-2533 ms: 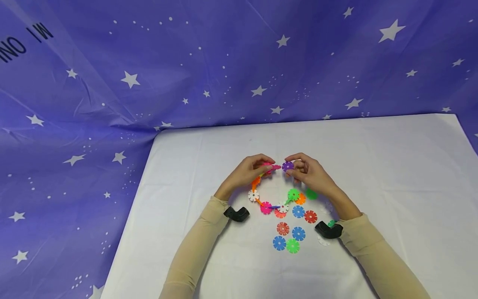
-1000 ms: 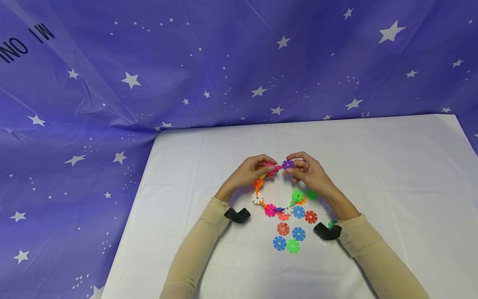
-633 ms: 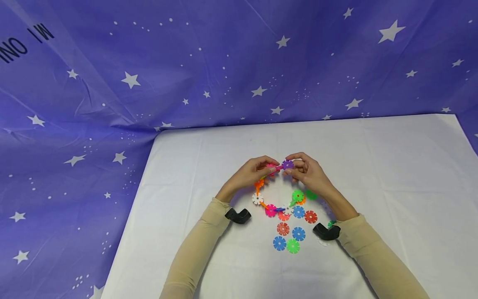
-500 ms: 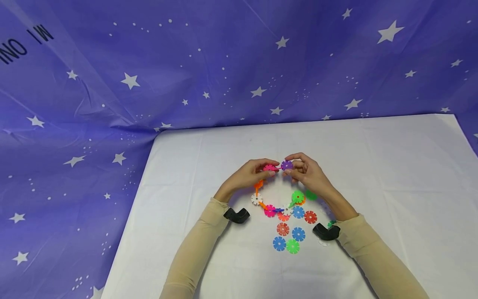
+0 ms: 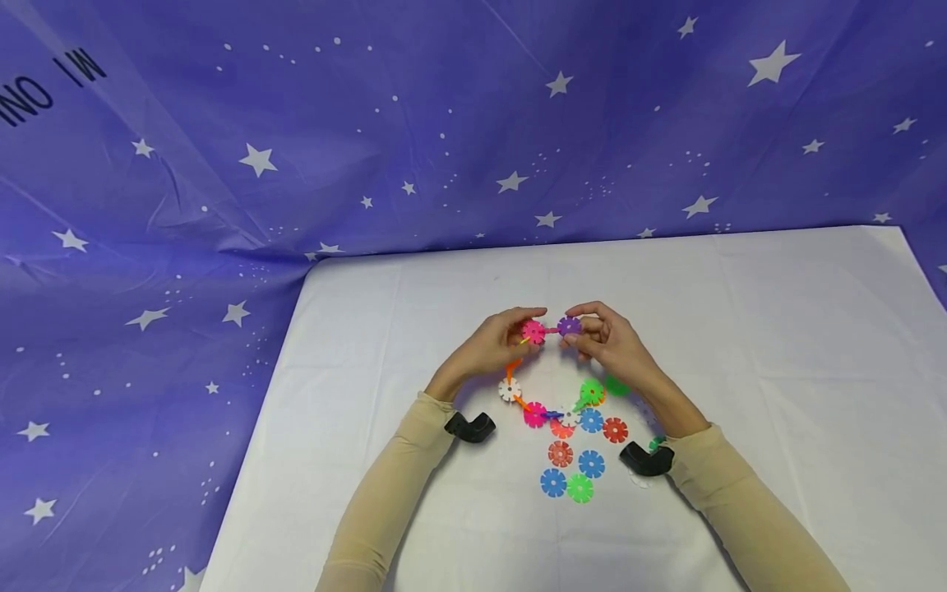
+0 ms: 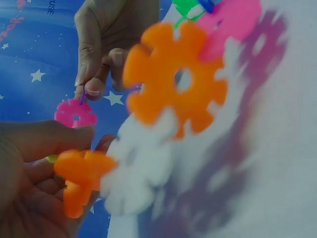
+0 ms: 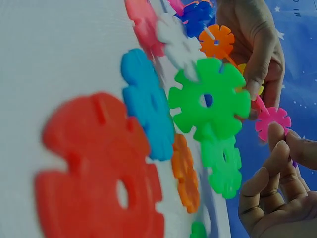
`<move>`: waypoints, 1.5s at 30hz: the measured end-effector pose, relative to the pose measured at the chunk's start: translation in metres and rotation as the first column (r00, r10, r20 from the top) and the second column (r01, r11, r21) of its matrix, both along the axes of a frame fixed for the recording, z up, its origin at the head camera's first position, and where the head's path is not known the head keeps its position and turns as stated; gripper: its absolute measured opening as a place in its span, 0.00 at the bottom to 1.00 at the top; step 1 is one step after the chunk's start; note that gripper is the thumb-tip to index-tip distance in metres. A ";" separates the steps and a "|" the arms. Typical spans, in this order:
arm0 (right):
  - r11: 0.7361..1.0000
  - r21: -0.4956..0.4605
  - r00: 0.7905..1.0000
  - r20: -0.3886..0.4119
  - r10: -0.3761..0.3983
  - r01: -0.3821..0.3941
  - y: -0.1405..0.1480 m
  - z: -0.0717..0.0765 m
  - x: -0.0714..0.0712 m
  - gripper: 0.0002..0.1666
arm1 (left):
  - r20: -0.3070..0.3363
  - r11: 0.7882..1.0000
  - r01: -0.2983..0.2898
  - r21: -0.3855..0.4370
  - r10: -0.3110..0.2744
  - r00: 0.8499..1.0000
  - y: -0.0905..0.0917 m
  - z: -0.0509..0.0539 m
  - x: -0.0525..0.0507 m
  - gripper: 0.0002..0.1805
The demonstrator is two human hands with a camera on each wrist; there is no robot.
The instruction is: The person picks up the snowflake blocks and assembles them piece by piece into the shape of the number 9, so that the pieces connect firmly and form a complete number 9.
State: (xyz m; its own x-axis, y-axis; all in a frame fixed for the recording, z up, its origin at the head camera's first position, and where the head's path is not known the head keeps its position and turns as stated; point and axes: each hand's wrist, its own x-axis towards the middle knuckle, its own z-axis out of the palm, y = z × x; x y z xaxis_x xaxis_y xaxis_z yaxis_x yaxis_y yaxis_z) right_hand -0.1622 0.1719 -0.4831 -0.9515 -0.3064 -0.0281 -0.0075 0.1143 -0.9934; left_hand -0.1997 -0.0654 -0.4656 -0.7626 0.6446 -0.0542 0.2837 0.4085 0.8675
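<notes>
Joining, apparently, a purple disc to the pink end disc of the chain: pinching the former in the right hand at one o'clock of the chain, gripping the chain with the left hand near eleven. Touching at the rims; cannot tell the slot depth. Probably calls for a firm, square push, then perhaps drawing the green end disc up from four o'clock.
</notes>
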 end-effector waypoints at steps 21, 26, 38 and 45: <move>0.997 0.019 0.996 -0.038 -0.080 0.081 -0.001 -0.003 0.003 0.24 | -0.042 0.998 -0.062 0.010 0.062 0.997 0.002 0.001 0.003 0.21; 0.995 -0.009 0.994 -0.035 -0.103 0.103 -0.004 -0.005 0.004 0.23 | -0.062 0.996 -0.086 -0.015 0.085 0.994 0.003 0.003 0.005 0.20; 0.988 -0.060 0.988 -0.042 -0.147 0.144 -0.007 -0.006 0.007 0.23 | -0.111 0.994 -0.098 -0.047 0.092 0.989 0.009 0.005 0.007 0.21; 0.988 -0.052 0.987 -0.068 -0.148 0.145 -0.006 0.001 0.006 0.24 | -0.120 0.991 -0.129 -0.022 0.125 0.985 0.014 0.004 0.011 0.22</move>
State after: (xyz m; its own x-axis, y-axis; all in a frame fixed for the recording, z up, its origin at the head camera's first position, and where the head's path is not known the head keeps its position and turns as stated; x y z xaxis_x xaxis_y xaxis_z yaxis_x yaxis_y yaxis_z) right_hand -0.1562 0.1660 -0.4819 -0.9852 -0.1631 0.0523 -0.0649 0.0729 -0.9952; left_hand -0.1887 -0.0509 -0.4618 -0.8404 0.5414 0.0237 0.3278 0.4730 0.8178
